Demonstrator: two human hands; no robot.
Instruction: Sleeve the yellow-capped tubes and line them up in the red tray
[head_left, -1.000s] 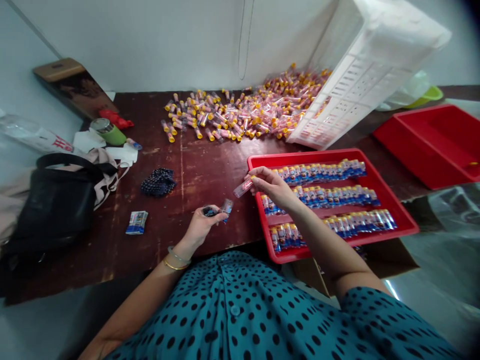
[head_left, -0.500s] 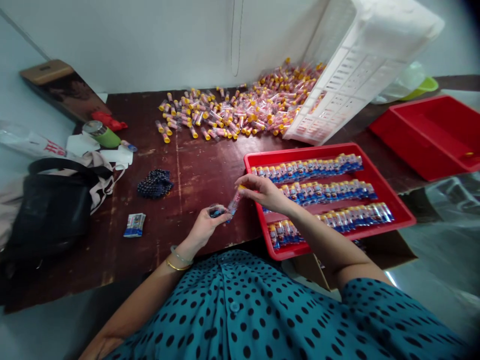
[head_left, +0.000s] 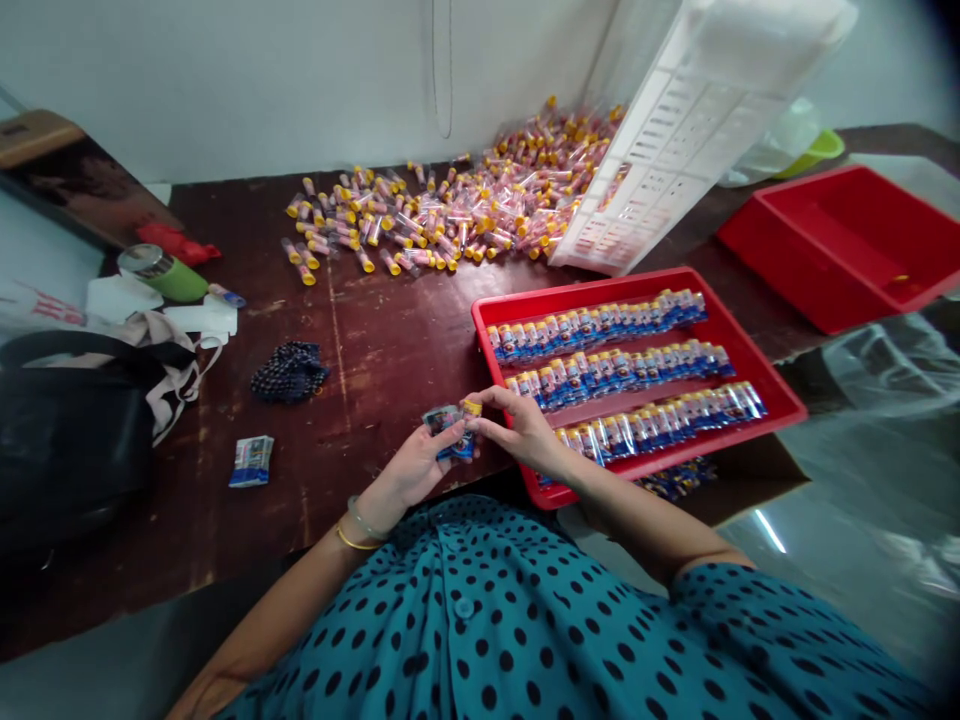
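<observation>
In front of my body, my left hand (head_left: 409, 468) pinches a small clear-and-blue printed plastic packet (head_left: 459, 448) between thumb and fingers. My right hand (head_left: 523, 432) meets it from the right, with thumb and forefinger closed on the yellow cap of a small tube (head_left: 472, 407). The tube's lower part is hidden behind the packet and my left thumb, so how far it sits inside I cannot tell. Just right of my hands lies a red tray (head_left: 592, 290) with three rows of yellow-capped tubes in blue packets (head_left: 619, 368). My right forearm crosses its near left corner.
A heap of pink tubes with yellow caps (head_left: 450, 215) lies at the back beside a tilted white crate (head_left: 637, 170). Toward the left are blue packets (head_left: 251, 461), a dark dotted cloth (head_left: 289, 371), a green flask (head_left: 172, 275) and a black bag (head_left: 71, 440). A red bin (head_left: 795, 250) stands right.
My right hand has come down with the tube, whose pink body showed before and is now mostly hidden at the packet. The whole view has shifted slightly.
</observation>
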